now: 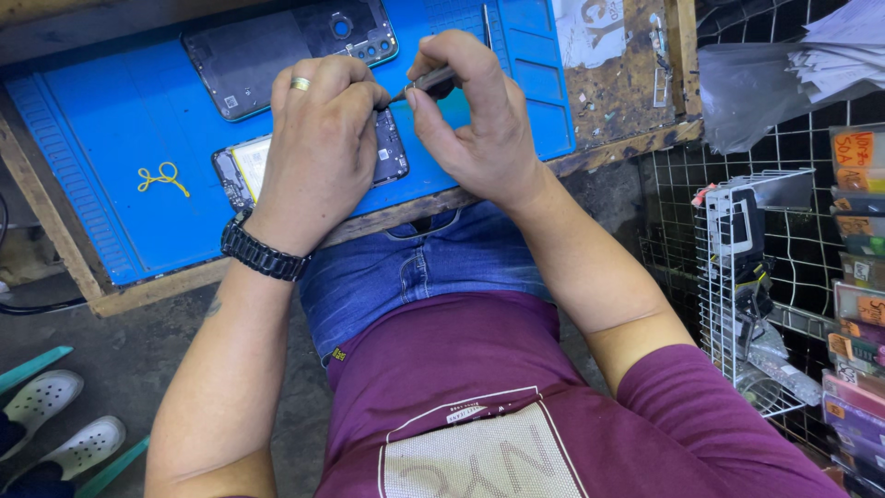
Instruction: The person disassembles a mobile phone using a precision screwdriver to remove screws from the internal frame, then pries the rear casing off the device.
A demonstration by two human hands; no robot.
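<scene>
On blue mat (120, 120): one opened phone (318, 161) under left hand (318, 148), right hand (475, 115) gripping one screwdriver (426, 85).

One view only, head-worn. Looks steeply down and forward over the wearer's chest and lap to the desk (387, 221) edge. Close range: forearms fill mid-frame, blue mat (120, 138) at top. Floor at lower left, wire rack (737, 277) along right edge. Slight tilt, desk runs diagonal.
</scene>
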